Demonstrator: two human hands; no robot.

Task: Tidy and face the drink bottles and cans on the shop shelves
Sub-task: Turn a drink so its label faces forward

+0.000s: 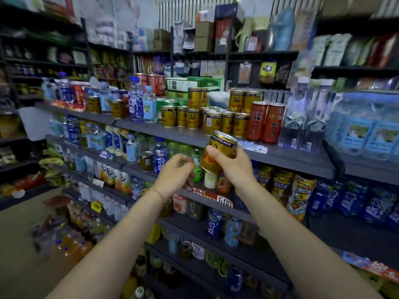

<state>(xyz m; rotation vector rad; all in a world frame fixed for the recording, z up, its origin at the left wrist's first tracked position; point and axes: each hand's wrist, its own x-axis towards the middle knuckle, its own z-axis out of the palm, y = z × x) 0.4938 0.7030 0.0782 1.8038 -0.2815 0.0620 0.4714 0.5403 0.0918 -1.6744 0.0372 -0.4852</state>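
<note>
I am gripping a gold can (pixel 218 153) in my right hand (pixel 232 167), tilting it in the air just in front of the top shelf (pixel 287 157), below the row of gold cans (pixel 207 118) standing there. My left hand (pixel 174 175) is hovering just beside it, fingers loosely curled and holding nothing. Two red cans (pixel 266 121) are standing right of that row.

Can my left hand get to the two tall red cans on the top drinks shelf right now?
Probably not easily: the left hand holds nothing, but the right hand, gripping the gold can, lies between it and the red cans.
</note>
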